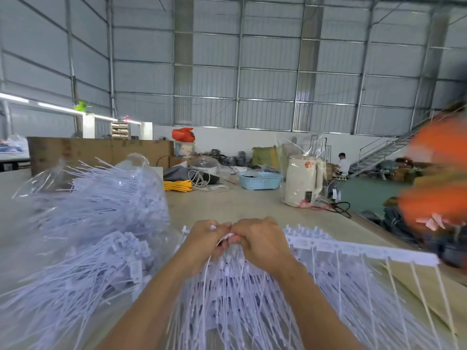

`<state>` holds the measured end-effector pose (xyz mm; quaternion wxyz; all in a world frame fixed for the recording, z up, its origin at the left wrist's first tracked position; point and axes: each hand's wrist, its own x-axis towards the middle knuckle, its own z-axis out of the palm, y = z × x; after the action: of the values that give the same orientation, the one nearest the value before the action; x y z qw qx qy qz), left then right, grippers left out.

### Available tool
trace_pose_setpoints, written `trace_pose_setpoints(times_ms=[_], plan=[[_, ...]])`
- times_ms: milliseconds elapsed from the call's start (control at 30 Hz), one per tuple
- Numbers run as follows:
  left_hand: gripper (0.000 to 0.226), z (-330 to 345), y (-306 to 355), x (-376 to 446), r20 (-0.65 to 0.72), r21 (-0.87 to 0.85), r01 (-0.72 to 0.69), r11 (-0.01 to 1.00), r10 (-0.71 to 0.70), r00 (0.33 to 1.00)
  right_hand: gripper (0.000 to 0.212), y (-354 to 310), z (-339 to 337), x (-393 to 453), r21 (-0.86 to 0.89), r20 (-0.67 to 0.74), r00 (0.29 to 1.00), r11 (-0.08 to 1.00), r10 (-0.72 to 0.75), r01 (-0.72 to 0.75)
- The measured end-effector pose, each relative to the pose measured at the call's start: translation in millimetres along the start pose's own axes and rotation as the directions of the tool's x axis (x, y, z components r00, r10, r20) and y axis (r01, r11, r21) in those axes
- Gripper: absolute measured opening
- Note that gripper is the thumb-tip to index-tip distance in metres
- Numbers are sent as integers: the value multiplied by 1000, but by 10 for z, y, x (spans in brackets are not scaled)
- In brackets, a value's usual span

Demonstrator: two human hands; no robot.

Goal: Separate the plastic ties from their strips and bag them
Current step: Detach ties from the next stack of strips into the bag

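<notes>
I am looking down at my two bare hands meeting at one spot on a long white plastic carrier strip (353, 247), a flat bar that holds a row of thin white plastic ties (252, 294). The strip is my landmark: its long axis runs from my hands out to the right and slightly toward me, and its ties hang off its near edge, pointing back toward my body.

My left hand (206, 238) is at the strip's left end, fingers curled and pinching the white plastic there. My right hand (260, 242) is touching it, just right along the strip, fingers also curled around the plastic. Exactly which tie each hand grips is hidden by the knuckles. Both hands are equally near the join; I judge the next move is a twist or pull across the strip's length to snap a tie free.

Left of the strip lies a large clear plastic bag (101, 203), heaped with loose white ties whose tails bristle out. It sits nearer my left hand, so I expect freed ties to go that way.

Beyond the strip, farther along the pale desk (227, 203), stand a light blue perforated plastic basket (260, 180), its contents unclear, and a cream electric kettle wrapped in clear plastic (304, 183).
</notes>
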<state>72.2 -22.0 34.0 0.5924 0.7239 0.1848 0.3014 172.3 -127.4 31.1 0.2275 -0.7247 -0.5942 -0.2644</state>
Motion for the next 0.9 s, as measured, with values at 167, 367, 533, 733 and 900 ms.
trace_pose_setpoints(times_ms=[167, 367, 533, 733, 900], plan=[[29, -127, 75, -26, 292, -232, 237, 943, -164, 942, 12, -101, -215, 65, 118, 23, 999, 992, -37, 34], [32, -436, -38, -24, 473, -709, 398, 583, -26, 881, 29, -10, -703, 169, 645, 126, 988, 749, 93, -153], [29, -139, -318, 31, 221, -548, 363, 754, -288, 932, 34, -85, -892, 456, 874, 88, 996, 479, 6, -80], [85, -118, -338, 64, 236, -422, 315, 850, -232, 943, 23, -210, -62, 377, 475, 293, 956, 865, 16, -160], [59, -101, -392, 8, 220, -293, 180, 939, -117, 969, 19, -156, 282, 169, 580, 202, 973, 786, 116, -214]])
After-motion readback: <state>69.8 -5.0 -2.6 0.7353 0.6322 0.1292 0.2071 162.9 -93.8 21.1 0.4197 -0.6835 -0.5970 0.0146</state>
